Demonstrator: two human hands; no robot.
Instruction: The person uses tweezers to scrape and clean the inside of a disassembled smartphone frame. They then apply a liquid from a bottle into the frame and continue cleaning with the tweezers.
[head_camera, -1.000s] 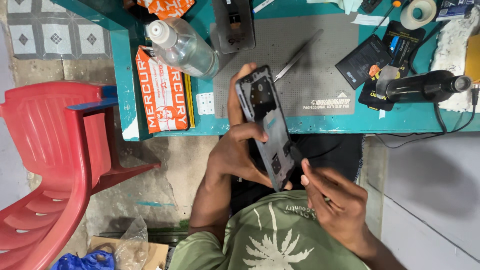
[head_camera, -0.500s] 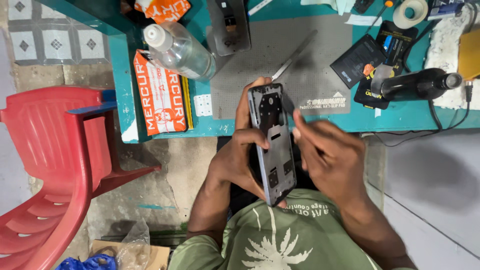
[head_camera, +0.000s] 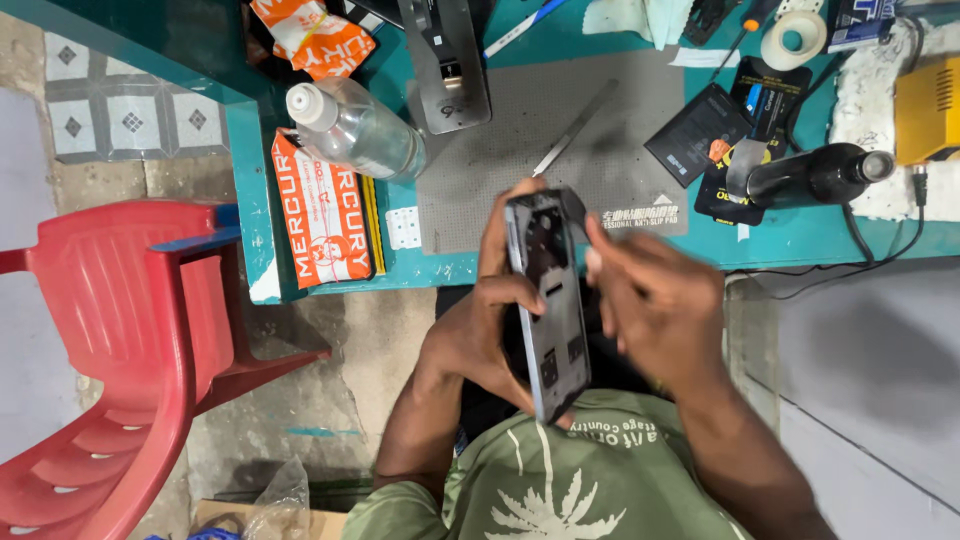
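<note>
My left hand (head_camera: 483, 325) grips an opened phone body (head_camera: 548, 300), a long dark frame with its back off, held upright over my lap just in front of the teal workbench (head_camera: 250, 160). My right hand (head_camera: 650, 300) is at the phone's upper right edge, fingertips pinching a small dark part near the top of the frame. What exactly the fingers pinch is blurred. Both hands are close together above my green shirt.
On the bench lie a grey work mat (head_camera: 600, 130), metal tweezers (head_camera: 573, 130), a clear plastic bottle (head_camera: 355, 130), an orange packet (head_camera: 325, 215), a phone back panel (head_camera: 447, 60), a black battery (head_camera: 697, 135), a dark cylindrical tool (head_camera: 815, 175), a tape roll (head_camera: 795, 38). A red plastic chair (head_camera: 110, 340) stands at left.
My right hand rose from near my lap to the top right edge of the phone. The left hand kept hold of the phone and turned it more upright.
</note>
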